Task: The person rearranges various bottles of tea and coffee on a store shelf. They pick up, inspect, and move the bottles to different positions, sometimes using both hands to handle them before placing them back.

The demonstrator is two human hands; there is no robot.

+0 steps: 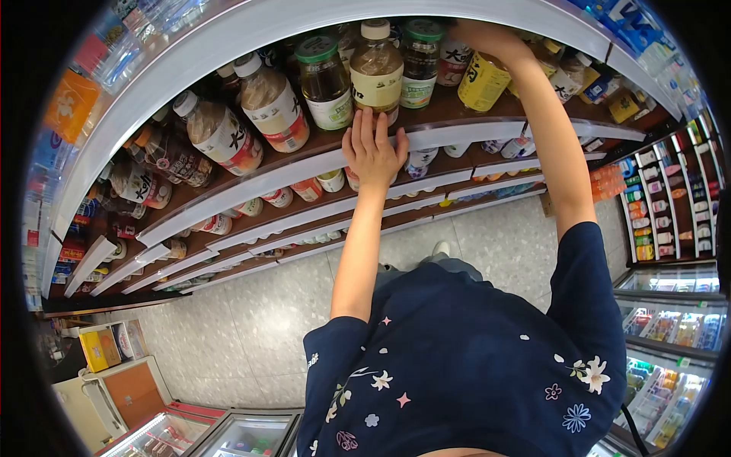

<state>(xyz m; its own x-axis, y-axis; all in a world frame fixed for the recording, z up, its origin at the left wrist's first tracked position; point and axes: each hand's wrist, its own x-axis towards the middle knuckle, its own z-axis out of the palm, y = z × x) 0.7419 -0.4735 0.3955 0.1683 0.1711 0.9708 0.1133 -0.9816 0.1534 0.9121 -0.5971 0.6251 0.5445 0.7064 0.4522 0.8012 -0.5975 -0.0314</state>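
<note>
Many bottles [276,107] are crowding a brown shelf [438,116]; the left hand [375,148] is lying loosely spread over its pale front edge [445,135], gripping nothing, at the base of a white-capped bottle [377,80]. The right hand [496,39] is reaching to the top of a yellow-labelled bottle [483,85], fingers hidden, leaving its grip impossible to tell. Below, grey speckled floor [228,343] is stretching toward glass-fronted coolers [670,343]

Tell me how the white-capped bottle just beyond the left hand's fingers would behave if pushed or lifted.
The bottle shows brownish contents, apparently liquid, so it's probably fairly heavy for its size. It's upright and taller than wide, so a push up high might tip it. Its rounded sides suggest it could roll once down.
</note>
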